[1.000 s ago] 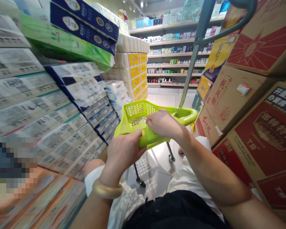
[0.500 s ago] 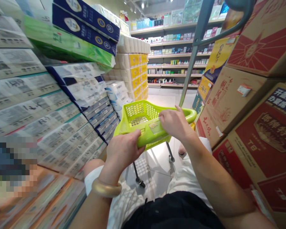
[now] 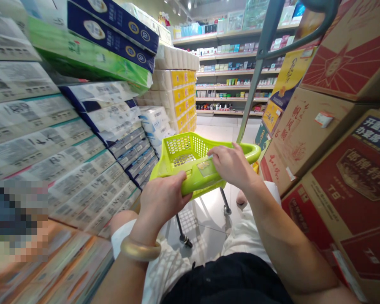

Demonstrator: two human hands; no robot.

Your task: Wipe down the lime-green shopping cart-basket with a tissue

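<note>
A lime-green plastic shopping cart (image 3: 177, 166) on dark wheeled legs stands right in front of me. My left hand (image 3: 164, 196) is closed around the left part of its handle, thumb on top. Farther right, my right hand (image 3: 231, 162) wraps over the same handle, its fingers partly hidden. A small label (image 3: 205, 168) shows on the handle between the two hands. Through the perforated basket walls I see no goods in the visible part. A gold-coloured bangle (image 3: 141, 250) circles my left wrist.
Stacked packs of tissue (image 3: 82, 147) line the left side, with yellow-banded paper rolls (image 3: 182, 99) beyond. Cardboard cartons (image 3: 291, 131) are piled on the right. A grey metal pole with a looped handle (image 3: 256, 76) rises near the cart's right side. Stocked shelves (image 3: 228, 86) stand at the back.
Almost nothing differs. My right hand has shifted very slightly left on the handle, and the view has moved a little; both hands keep their hold on the cart.
</note>
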